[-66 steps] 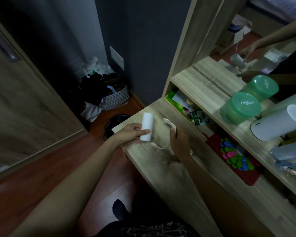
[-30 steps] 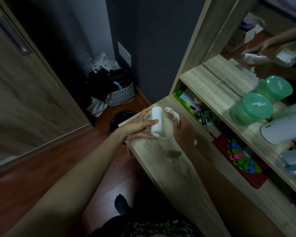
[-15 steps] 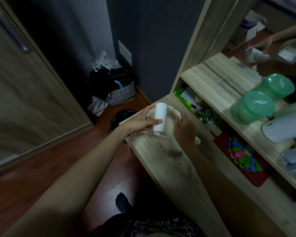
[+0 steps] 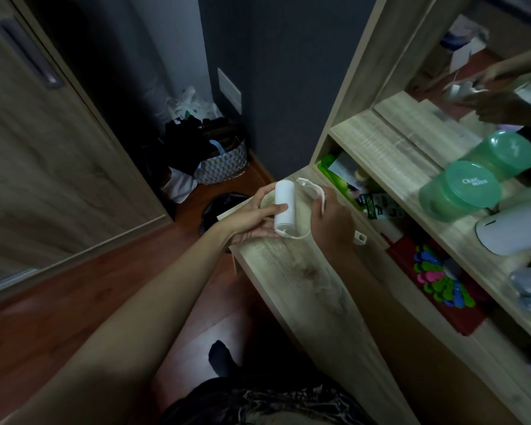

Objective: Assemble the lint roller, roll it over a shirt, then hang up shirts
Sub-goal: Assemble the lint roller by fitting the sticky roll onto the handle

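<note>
My left grip (image 4: 252, 216) is wrapped round the white sticky roll (image 4: 284, 202), thumb across its front. It's holding the roll on end above the far left corner of the worktop (image 4: 304, 277). My right grip (image 4: 331, 222) is closed on the white roller handle (image 4: 311, 190). Its thin frame loops from near the roll's top round to the roll's bottom end, and the handle's tail pokes out by my wrist.

Over on the shelf (image 4: 380, 139) at the right there's a green tub (image 4: 460, 191), lid on, contents hidden, and a white cylinder (image 4: 515, 231) lies on its side just beside it. In the cubby under the shelf, green packets (image 4: 334, 173) and papers are packed in.

Down on the floor (image 4: 74, 289), a patterned basket (image 4: 227, 164) is heaped with dark clothes. A black bin (image 4: 221, 207) sits just off the worktop's far corner, and I can't tell what's in it.
</note>
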Demonstrator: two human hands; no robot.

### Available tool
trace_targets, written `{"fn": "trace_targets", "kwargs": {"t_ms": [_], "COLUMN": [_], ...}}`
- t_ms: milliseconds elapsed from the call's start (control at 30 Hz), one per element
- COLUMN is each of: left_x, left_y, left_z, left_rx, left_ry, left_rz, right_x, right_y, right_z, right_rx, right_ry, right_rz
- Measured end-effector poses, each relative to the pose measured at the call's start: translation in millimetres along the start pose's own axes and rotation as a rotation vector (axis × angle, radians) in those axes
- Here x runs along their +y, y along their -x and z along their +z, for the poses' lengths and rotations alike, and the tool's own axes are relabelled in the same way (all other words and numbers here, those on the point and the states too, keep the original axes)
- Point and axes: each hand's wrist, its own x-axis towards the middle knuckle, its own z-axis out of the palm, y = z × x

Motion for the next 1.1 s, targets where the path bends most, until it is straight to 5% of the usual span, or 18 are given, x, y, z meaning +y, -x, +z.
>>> {"fn": "trace_targets", "kwargs": {"t_ms": [1100], "left_x": [1.1], "left_y": [7.3], "left_z": [5.1], "left_rx": [0.018], "left_ry": [-0.184], "left_rz": [0.046], "right_x": [6.0], "right_y": [8.4], "right_z": [5.4], "right_rx": [-0.002], "right_ry": [-0.010], "right_rz": [-0.028]}}
